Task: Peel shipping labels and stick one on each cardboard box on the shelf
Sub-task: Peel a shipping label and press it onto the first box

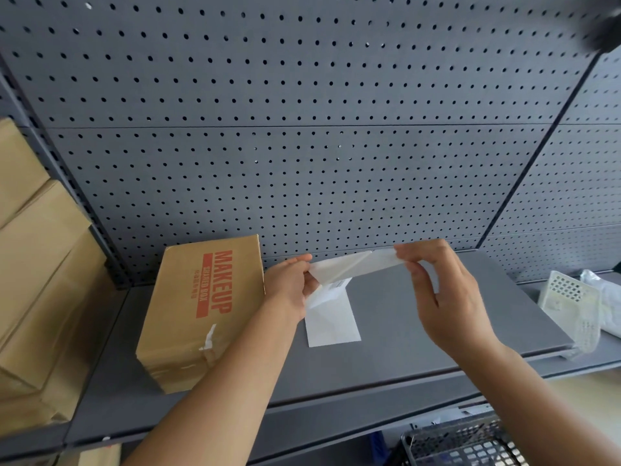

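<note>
Shipping label (356,264): white, thin, slightly glossy sheet, stretched taut in the air between both hands above the grey shelf (420,324), just right of the cardboard box (201,307). A diagonal crease or split runs across its middle, as if two layers are parting. Below it is a second white sheet (332,321) with a small patch of grey print near its top edge, too small to read; cannot tell whether it hangs from the left hand or lies flat on the shelf. The box is plain brown and taped, with a torn white scrap on its top face. Red-orange print reads "MAKEUP", and under that "SHARED BOX" on a red bar; a finer line below is illegible. Left hand (289,284): forearm reaching up from below, thumb and fingers pinched on the label's left end. Right hand (447,297): back of hand toward the camera, fingers curled, thumb and fingertips clamped on the right end. More brown boxes (37,264) are stacked at far left, against a perforated back panel (302,129).
</note>
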Tool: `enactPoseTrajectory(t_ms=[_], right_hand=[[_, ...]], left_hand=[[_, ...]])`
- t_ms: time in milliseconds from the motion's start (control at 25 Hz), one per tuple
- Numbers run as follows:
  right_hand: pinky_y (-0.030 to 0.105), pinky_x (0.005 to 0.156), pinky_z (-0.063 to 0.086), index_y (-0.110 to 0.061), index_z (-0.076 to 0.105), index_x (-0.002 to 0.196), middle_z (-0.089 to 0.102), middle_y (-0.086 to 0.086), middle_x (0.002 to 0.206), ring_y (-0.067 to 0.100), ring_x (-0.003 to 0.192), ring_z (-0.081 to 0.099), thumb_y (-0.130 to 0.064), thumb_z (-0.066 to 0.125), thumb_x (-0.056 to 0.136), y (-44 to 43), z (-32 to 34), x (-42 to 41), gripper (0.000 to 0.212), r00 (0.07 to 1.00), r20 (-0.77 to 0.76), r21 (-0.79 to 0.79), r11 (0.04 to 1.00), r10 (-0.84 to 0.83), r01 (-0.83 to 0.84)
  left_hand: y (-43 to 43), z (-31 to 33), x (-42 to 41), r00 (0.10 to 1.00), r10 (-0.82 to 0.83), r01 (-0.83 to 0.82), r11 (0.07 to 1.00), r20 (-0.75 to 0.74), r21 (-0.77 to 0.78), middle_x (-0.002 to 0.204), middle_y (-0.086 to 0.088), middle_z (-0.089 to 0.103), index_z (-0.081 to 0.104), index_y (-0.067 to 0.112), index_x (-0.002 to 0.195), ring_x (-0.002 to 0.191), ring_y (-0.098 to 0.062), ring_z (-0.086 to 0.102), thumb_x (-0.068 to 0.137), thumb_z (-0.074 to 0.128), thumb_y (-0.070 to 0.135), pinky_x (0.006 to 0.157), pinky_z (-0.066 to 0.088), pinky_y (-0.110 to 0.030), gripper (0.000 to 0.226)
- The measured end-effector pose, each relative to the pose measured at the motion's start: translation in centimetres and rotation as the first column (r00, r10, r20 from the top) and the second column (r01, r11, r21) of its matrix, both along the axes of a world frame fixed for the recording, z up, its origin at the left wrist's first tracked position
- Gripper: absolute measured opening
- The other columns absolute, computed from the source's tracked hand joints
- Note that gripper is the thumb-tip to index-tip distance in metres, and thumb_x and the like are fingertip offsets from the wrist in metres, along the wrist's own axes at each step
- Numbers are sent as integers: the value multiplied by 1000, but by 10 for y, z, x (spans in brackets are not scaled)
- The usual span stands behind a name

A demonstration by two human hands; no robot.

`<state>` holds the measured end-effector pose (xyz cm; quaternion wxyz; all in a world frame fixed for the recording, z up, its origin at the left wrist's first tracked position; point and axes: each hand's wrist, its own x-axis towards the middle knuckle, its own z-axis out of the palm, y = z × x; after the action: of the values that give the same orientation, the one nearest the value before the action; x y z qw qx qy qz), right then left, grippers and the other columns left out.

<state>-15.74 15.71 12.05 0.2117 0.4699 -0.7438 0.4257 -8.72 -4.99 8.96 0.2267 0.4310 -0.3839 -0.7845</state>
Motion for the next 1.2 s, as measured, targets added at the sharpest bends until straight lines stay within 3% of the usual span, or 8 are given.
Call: enactPoseTrajectory(t_ms=[80,240,360,760,880,960,1080,1200], right_hand=[[15,89,45,-8,55,105,65,7,106,22,101,63,2,49,95,1,13,6,15,999,-42,-106,994,-6,1],[45,95,51,-8,48,105,56,12,99,41,99,62,9,45,94,0,39,22,21,986,-153,-272,957,64,-104],[55,95,50,-3,45,104,52,1,96,43,89,58,11,43,94,0,57,33,17,969,-234,-340,928,77,-156],[44,96,50,-2,48,103,50,-1,96,35,88,58,7,43,95,-1,86,57,13,938,-311,-314,916,151,-251],[28,81,49,-9,52,104,55,6,98,33,99,62,0,46,98,-8,79,49,12,956,-251,-211,956,149,-204],[26,75,48,-10,55,104,56,5,98,27,96,60,-3,48,98,-13,73,44,11,962,-218,-150,969,162,-198],[29,73,48,-6,60,101,58,0,97,21,90,58,-2,51,98,-22,67,37,10,974,-161,-71,982,161,-174],[30,74,49,-6,63,99,58,-5,96,17,90,59,-3,54,96,-33,66,33,10,981,-91,-12,984,173,-175]], left_hand=[[2,0,-3,1000,19,-19,1000,12,-1,86,-10,66,68,3,97,64,-17,61,96,54,-12,43,55,-18,21],[3,-5,-10,998,40,-42,999,58,32,90,-12,66,66,5,85,76,-25,66,96,53,-11,78,63,-36,23],[4,-6,-11,997,53,-57,997,63,60,79,-15,68,64,2,89,61,-23,71,97,46,-13,88,61,-40,25],[14,-21,1,981,-32,56,991,193,-123,61,-3,58,62,4,88,50,-14,48,99,42,0,54,41,-19,23],[17,-14,14,990,-120,133,973,79,-187,99,-18,69,66,10,118,75,-21,57,100,43,10,67,44,-27,29],[18,-1,27,993,-107,117,906,48,-406,115,-12,74,73,20,112,96,-16,69,96,53,21,81,54,-31,26],[25,36,64,972,-226,155,821,-65,-549,105,3,78,74,14,110,96,-1,71,106,44,37,77,52,-14,38],[21,63,97,915,-378,207,736,-139,-644,103,-2,79,76,14,106,96,-14,73,95,40,56,79,57,-25,57]])
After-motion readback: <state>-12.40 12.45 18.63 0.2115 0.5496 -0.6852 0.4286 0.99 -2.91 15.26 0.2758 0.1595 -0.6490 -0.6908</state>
